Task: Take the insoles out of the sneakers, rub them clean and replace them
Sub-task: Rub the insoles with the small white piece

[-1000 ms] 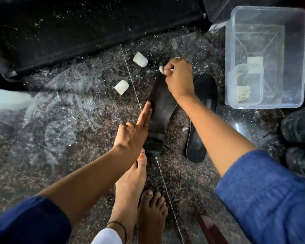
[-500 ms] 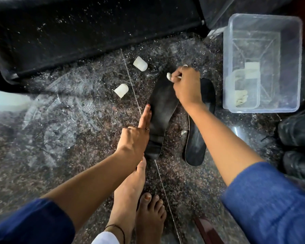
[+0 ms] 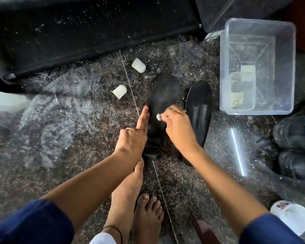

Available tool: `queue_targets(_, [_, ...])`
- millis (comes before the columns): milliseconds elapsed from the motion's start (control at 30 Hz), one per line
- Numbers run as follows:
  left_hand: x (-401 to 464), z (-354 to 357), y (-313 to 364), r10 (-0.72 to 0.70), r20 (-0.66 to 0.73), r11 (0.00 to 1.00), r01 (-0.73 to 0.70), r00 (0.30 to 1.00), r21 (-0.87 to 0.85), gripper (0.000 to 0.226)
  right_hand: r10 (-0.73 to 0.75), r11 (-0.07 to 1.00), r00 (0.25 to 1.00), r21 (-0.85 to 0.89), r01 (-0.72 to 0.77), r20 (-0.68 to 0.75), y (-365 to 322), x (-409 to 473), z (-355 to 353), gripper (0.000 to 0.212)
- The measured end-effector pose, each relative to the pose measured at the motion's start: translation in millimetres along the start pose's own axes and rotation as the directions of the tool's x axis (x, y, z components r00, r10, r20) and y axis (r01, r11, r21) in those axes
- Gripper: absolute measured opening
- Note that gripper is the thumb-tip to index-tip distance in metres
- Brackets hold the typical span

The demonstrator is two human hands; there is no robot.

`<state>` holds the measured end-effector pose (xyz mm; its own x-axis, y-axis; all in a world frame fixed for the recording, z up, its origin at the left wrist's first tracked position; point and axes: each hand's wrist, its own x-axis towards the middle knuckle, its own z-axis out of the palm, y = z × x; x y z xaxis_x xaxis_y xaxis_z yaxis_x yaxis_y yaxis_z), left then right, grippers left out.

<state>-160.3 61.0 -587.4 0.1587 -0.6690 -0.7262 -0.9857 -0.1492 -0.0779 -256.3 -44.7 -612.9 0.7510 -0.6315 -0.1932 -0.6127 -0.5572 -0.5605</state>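
Note:
Two black insoles lie side by side on the speckled floor. My left hand (image 3: 133, 136) presses the left insole (image 3: 163, 95) at its left edge with a straight index finger, the other fingers curled. My right hand (image 3: 179, 128) pinches a small white rubbing piece (image 3: 158, 117) against the middle of that insole. The right insole (image 3: 198, 106) lies flat, partly under my right wrist. Two black sneakers (image 3: 297, 131) stand at the right edge.
A clear plastic bin (image 3: 257, 110) with a small container inside stands right of the insoles. Two white caps (image 3: 138, 65) (image 3: 119, 91) lie on the floor to the left. A white cup (image 3: 290, 220) sits at bottom right. My bare feet (image 3: 139, 199) are below; a black mat is behind.
My right hand has drawn the white piece from the insole's toe end down to its middle. My left finger keeps pressing the same edge. The camera has tilted down.

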Motion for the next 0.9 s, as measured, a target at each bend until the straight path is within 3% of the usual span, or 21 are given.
queue_targets(200, [-3.0, -4.9, 0.6, -0.011, 0.029, 1.000, 0.011, 1.000, -0.014, 0.082, 0.262, 0.963, 0.956, 0.098, -0.250, -0.135, 21.7, 61.9, -22.2, 0.019])
queue_targets(300, [-2.9, -5.5, -0.3, -0.003, 0.025, 1.000, 0.003, 1.000, -0.014, 0.081, 0.250, 0.967, 0.961, 0.069, -0.243, -0.117, 16.0, 49.5, -18.4, 0.018])
queue_targets(433, [-1.4, -2.3, -0.9, 0.012, 0.018, 1.000, -0.012, 1.000, -0.004, 0.077, 0.100, 0.995, 0.992, -0.016, -0.101, -0.075, 1.5, -3.9, 2.0, 0.019])
queue_targets(533, [-2.3, -2.3, -0.8, 0.007, 0.014, 1.000, -0.007, 1.000, -0.012, 0.077, 0.053, 0.998, 0.999, 0.021, -0.053, -0.010, -2.8, -24.1, 8.7, 0.023])
queue_targets(667, [-1.8, -1.4, 0.7, -0.005, 0.016, 1.000, 0.005, 1.000, -0.003, 0.082, 0.090, 0.996, 0.995, 0.029, -0.089, -0.046, 1.6, 5.9, -0.7, 0.020])
queue_targets(800, [-1.2, -1.9, 0.6, -0.018, 0.035, 1.000, 0.018, 0.999, -0.004, 0.083, 0.238, 0.966, 0.955, 0.142, -0.214, -0.178, 16.8, 61.8, -16.3, 0.018])
queue_targets(900, [-2.2, -2.5, -0.6, -0.011, 0.025, 1.000, 0.011, 1.000, -0.001, 0.084, 0.239, 0.966, 0.950, 0.147, -0.212, -0.201, 20.7, 85.9, -19.9, 0.019])
